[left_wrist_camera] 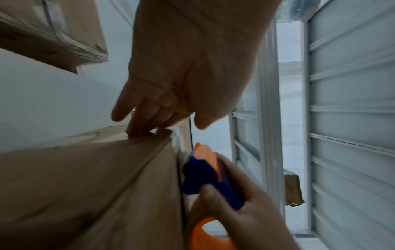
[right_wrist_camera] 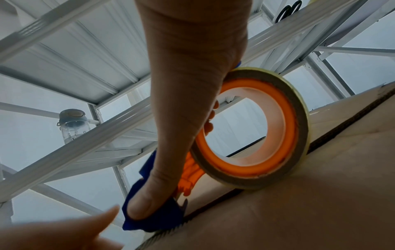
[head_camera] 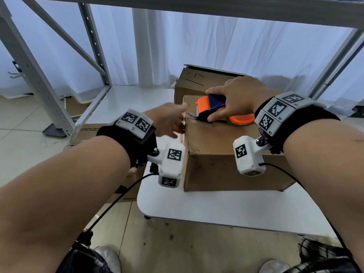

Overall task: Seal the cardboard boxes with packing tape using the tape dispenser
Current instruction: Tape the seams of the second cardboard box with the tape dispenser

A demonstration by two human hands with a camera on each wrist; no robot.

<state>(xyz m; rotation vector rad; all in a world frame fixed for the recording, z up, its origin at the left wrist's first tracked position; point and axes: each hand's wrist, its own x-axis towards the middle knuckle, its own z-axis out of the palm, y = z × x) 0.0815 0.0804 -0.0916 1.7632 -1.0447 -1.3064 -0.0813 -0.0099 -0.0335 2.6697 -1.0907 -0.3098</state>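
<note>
A brown cardboard box [head_camera: 226, 152] [left_wrist_camera: 89, 189] [right_wrist_camera: 299, 211] stands on a low white table [head_camera: 226, 207]. My right hand [head_camera: 236, 97] [right_wrist_camera: 192, 101] grips a blue and orange tape dispenser [head_camera: 212, 107] [left_wrist_camera: 209, 179] [right_wrist_camera: 153, 218], its toothed blade down on the box top near the left edge. The tape roll [head_camera: 242, 120] [right_wrist_camera: 252, 126] rests on the box's centre seam. My left hand [head_camera: 171, 121] [left_wrist_camera: 183, 71], fingers straight, touches the box's upper left edge beside the dispenser's blade. Whether tape lies along the seam is hard to make out.
A second, open cardboard box [head_camera: 199, 81] stands right behind the first. Flattened cardboard [head_camera: 88, 131] lies on the floor at the left. Grey metal shelving posts [head_camera: 33, 75] rise left and right, with a white curtain behind. A clear bottle [right_wrist_camera: 72, 126] sits on a shelf.
</note>
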